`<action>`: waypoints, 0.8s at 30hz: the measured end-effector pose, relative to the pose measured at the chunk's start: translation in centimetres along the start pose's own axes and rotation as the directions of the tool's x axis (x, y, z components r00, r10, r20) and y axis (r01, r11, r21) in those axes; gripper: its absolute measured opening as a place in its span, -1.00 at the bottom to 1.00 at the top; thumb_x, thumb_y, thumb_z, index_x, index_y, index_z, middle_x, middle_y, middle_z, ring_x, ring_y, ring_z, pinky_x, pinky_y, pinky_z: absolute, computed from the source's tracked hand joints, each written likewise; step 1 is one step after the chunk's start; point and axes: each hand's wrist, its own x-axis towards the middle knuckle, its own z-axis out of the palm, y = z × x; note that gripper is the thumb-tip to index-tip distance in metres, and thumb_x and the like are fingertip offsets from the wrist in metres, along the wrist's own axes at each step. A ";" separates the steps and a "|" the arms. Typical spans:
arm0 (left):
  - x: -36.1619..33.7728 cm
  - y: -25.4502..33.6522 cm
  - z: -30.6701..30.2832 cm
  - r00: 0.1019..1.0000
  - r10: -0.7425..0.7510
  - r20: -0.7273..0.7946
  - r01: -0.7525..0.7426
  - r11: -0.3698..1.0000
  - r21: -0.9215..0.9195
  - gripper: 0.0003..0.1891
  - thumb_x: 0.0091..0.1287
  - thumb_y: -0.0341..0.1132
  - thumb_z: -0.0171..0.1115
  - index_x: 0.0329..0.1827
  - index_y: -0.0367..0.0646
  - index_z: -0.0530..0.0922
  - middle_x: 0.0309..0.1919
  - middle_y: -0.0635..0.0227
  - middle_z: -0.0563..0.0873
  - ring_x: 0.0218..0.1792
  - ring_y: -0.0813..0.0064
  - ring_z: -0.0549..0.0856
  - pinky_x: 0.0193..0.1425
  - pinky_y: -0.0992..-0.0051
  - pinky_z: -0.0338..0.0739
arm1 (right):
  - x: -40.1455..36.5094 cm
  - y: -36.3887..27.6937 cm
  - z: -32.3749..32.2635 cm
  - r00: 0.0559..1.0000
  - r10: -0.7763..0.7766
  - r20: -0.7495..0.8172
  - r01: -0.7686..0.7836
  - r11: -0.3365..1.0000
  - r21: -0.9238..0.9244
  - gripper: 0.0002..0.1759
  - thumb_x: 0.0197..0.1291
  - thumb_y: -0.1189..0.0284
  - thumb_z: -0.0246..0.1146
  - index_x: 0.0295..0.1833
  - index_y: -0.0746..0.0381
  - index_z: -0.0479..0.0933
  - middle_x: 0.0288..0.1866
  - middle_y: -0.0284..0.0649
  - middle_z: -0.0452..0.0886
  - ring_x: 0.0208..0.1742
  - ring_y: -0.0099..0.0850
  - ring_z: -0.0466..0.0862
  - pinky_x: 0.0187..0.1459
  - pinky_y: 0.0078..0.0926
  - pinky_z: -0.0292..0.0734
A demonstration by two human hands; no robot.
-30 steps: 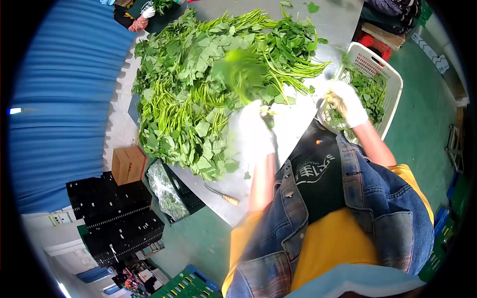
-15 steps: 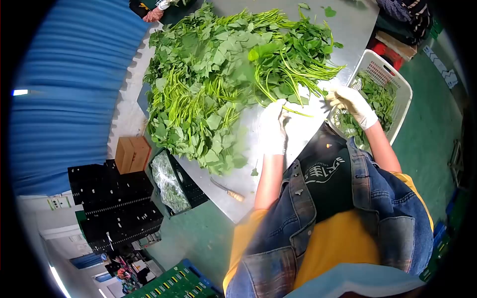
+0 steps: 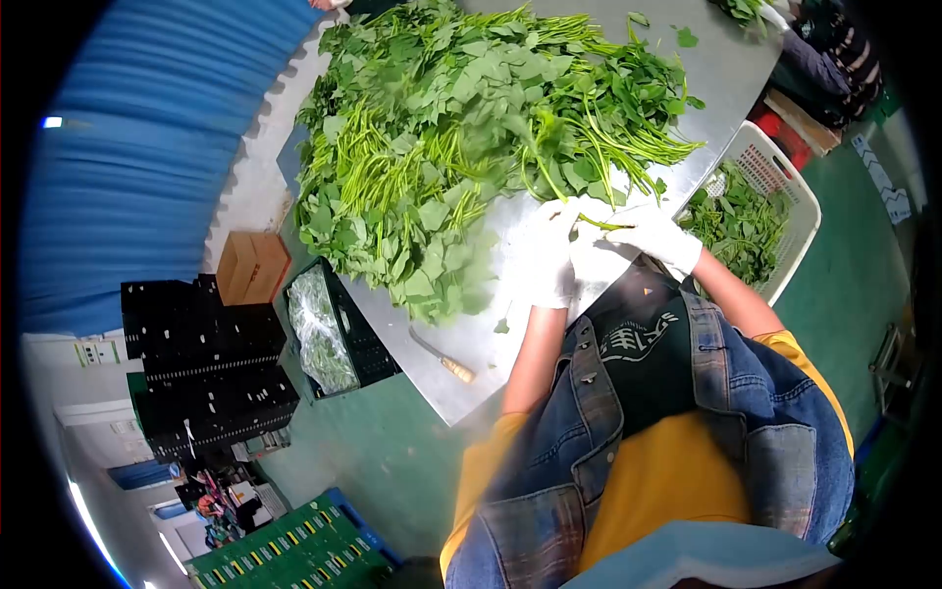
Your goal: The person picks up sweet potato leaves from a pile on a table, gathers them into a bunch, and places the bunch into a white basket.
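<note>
My left hand [image 3: 555,253], in a white glove, is closed around a long leafy green stem [image 3: 595,223] above the metal table's near edge. My right hand [image 3: 655,236], gloved as well, has its fingers pinched at the cut end of the same stem. The leafy top of that stem is blurred over the pile. Just beyond both hands lies a large heap of leafy greens [image 3: 392,177], its long stalks bunched in several directions. A curved knife with a wooden handle [image 3: 457,369] rests near the table's corner, left of my left forearm.
A white plastic basket [image 3: 807,221] with loose greens stands right of the table [image 3: 510,294]. Left of it, a black crate [image 3: 368,339] holds plastic-wrapped greens. Stacked black crates [image 3: 206,334], a cardboard box [image 3: 252,268] and a green crate [image 3: 294,550] stand beyond. Another person's sleeve [image 3: 814,64] shows top right.
My right hand has moved left from beside the basket to the stem end near my left hand. Greens held by another person have come into view at the top right.
</note>
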 end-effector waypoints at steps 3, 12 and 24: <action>1.2 1.2 -2.6 0.987 0.077 0.142 -0.086 0.995 0.053 -0.89 0.18 -0.46 0.36 -0.39 -0.21 0.56 -0.54 0.56 0.51 -0.54 0.78 0.42 -0.46 0.70 0.32 | 0.2 0.1 1.1 0.998 -0.002 -0.067 0.006 0.998 0.056 -0.58 0.14 0.35 0.32 0.09 0.31 0.56 -0.14 -0.22 0.68 -0.15 -0.49 0.65 -0.03 -0.55 0.53; -0.7 1.4 -1.8 0.986 0.023 0.164 0.001 0.990 -0.143 -0.77 0.01 -0.49 0.46 -0.50 -0.21 0.48 -0.58 0.47 0.47 -0.56 0.65 0.44 -0.43 0.61 0.38 | 3.7 -0.6 1.1 0.882 -0.457 -0.112 0.437 0.884 -0.166 -0.72 0.15 0.48 0.17 -0.02 0.30 0.56 -0.03 -0.07 0.60 -0.05 -0.20 0.60 0.00 -0.39 0.50; -1.7 2.2 0.0 0.807 -0.409 0.426 0.453 -0.034 -0.891 -0.88 0.21 -0.53 0.25 -0.39 -0.19 0.46 -0.54 0.51 0.52 -0.60 0.77 0.42 -0.53 0.70 0.29 | 0.1 -0.3 -0.1 0.989 0.096 -0.115 -0.036 0.896 0.442 -0.79 0.24 0.42 0.17 -0.22 0.34 0.62 -0.28 -0.24 0.66 -0.22 -0.51 0.60 -0.13 -0.60 0.50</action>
